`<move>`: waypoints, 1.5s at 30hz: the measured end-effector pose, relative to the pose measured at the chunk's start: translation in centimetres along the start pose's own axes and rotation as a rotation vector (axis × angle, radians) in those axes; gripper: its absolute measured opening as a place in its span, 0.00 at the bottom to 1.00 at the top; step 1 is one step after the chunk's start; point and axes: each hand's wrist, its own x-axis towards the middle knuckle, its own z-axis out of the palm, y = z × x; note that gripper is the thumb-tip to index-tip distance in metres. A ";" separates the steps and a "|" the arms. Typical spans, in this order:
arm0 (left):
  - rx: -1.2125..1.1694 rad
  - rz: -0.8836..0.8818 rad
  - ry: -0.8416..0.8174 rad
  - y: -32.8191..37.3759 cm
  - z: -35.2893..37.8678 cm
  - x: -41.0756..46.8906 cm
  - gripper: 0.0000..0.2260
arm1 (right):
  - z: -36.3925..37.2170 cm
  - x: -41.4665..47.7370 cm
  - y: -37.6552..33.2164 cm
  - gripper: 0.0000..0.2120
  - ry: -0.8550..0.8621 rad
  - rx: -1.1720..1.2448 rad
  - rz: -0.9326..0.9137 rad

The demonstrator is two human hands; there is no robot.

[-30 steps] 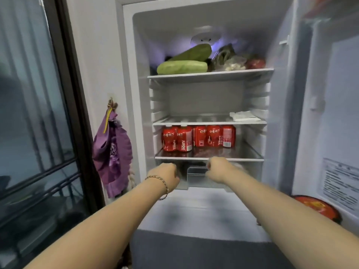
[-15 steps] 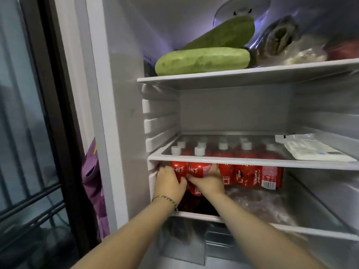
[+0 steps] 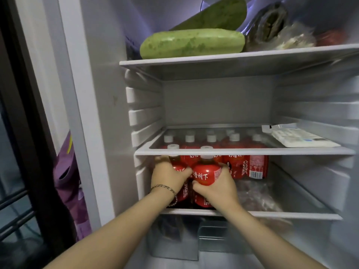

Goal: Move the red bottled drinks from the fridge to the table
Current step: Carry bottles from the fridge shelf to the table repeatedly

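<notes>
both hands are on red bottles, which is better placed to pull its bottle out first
Probably the right hand: the front bottle it grips has its cap before the shelf edge and overlaps the rear bottle in the left hand, tucked beside the fridge wall.

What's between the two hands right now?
Head view: only the left bottle in the left hand and the right bottle in the right hand, side by side.

"橙树下" on front red bottle point(image 3: 204, 172), "JUICE" printed vertically on rear bottle point(image 3: 245, 168)
</notes>
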 end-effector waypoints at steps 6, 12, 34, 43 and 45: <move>-0.121 0.103 -0.096 1.7 -2.4 -4.2 0.13 | -0.4 -2.4 0.6 0.37 0.096 0.147 -0.049; 0.081 0.316 0.126 2.4 -4.0 -5.5 0.12 | -0.9 -4.7 0.5 0.41 0.079 0.071 -0.123; 0.452 0.816 -0.204 4.5 -5.9 -4.7 0.35 | -6.0 -3.8 0.2 0.40 0.038 -0.578 -0.752; 0.572 0.931 -0.236 5.0 -5.6 -3.5 0.34 | -7.8 -2.6 0.8 0.27 -0.142 0.129 -0.451; 0.546 0.917 -0.247 5.0 -5.4 -3.3 0.34 | -8.2 -0.8 2.8 0.25 0.043 0.299 -0.147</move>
